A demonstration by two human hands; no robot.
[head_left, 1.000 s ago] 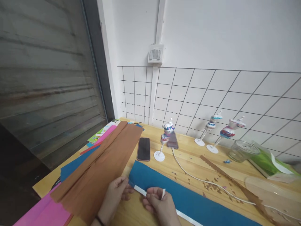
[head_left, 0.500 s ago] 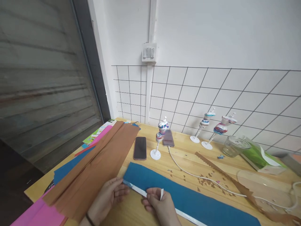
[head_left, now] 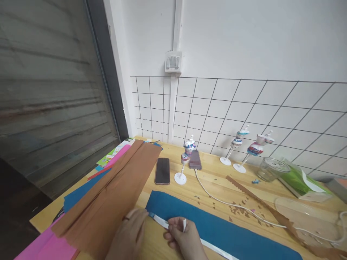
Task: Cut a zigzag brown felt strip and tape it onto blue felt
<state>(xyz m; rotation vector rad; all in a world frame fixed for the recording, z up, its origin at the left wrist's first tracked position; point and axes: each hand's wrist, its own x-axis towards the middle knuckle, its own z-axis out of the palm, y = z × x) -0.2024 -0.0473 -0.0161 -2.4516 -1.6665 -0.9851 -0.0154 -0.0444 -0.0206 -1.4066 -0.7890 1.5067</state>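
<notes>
A long blue paper sheet [head_left: 206, 216] lies slantwise on the table, with a narrow white tape strip [head_left: 217, 249] along its near edge. My right hand [head_left: 185, 234] is closed in a pinch on a white paper strip [head_left: 184, 225], apparently the tape's backing; its free end sticks up past my fingers. Between that hand and the sheet's left corner, the white strip looks lifted and slightly bowed. My left hand [head_left: 128, 234] is back-up, fingers stretched loosely toward that corner, at the border of the brown paper [head_left: 108, 195]. Nothing shows in it, though its palm is hidden.
Beyond the sheet lie a dark phone [head_left: 162, 171] and a white cable [head_left: 217, 198]. Small dress-form stands [head_left: 180, 178] wrapped in coloured paper stand behind. Brown scraps [head_left: 240, 209], a glass jar [head_left: 268, 169] and a green tissue pack [head_left: 303, 184] are at right.
My left hand has turned from palm-side view to back-up and moved off the sheet's left corner toward the brown paper. My right hand keeps its pinch, almost unmoved.
</notes>
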